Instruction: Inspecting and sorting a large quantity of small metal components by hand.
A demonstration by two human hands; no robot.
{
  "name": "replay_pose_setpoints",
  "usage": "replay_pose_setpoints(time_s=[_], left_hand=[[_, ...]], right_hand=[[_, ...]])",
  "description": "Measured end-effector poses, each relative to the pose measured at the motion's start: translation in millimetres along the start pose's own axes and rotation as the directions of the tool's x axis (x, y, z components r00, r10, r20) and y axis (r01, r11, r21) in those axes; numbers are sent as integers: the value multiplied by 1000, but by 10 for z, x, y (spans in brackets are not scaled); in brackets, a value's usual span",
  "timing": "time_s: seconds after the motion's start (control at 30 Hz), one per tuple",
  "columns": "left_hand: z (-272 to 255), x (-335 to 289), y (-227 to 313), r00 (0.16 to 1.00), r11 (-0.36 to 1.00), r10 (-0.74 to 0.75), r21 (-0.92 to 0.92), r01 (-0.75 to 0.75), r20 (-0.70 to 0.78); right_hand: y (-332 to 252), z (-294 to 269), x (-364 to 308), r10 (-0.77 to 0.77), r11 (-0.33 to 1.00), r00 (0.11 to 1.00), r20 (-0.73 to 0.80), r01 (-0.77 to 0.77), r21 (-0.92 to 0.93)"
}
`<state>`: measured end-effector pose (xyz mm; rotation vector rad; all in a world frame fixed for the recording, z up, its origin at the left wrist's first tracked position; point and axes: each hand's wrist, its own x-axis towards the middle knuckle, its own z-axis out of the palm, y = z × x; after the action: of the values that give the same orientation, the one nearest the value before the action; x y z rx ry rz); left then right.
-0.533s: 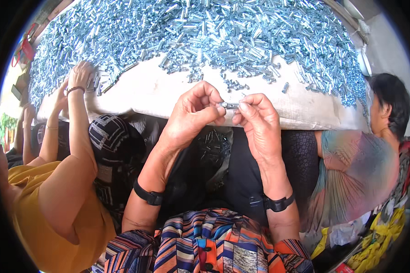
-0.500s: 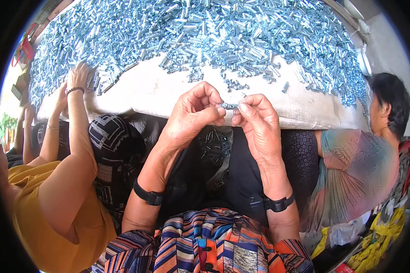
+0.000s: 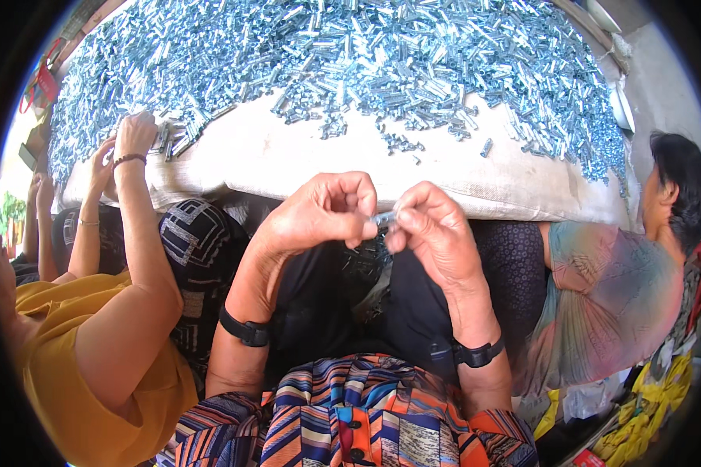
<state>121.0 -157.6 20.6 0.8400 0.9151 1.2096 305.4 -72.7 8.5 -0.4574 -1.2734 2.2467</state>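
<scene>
A short silver anchor bolt (image 3: 383,219), a slim metal cylinder partly covered by fingers, is held level in front of the cloth edge. My left hand (image 3: 313,214) pinches one end of it between thumb and curled fingers. At its other end, my right hand (image 3: 438,235) is closed with thumb against fingers. Beyond both hands, a large pile of similar bluish-silver metal pieces (image 3: 413,62) spreads over a pale woven cloth (image 3: 245,152). More pieces (image 3: 362,272) lie in shadow between my knees, below my hands.
On my left, a person in a mustard top (image 3: 105,342) reaches to the pile, hand (image 3: 136,134) at its edge; further arms show beyond. At my right sits a person in a patterned top (image 3: 615,288). Yellow bags (image 3: 654,405) lie at lower right.
Both my hands have come down and nearer my body with the anchor bolt, now below the cloth's edge. The left neighbour's hand has curled and dropped slightly; the right neighbour's head has shifted right.
</scene>
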Motion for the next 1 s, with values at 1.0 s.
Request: replay_pose_setpoints(time_s=[1.0], left_hand=[[-61, 735, -200, 826, 256, 457, 938, 233, -330]], right_hand=[[-131, -735, 1024, -491, -142, 871, -33, -117, -983]])
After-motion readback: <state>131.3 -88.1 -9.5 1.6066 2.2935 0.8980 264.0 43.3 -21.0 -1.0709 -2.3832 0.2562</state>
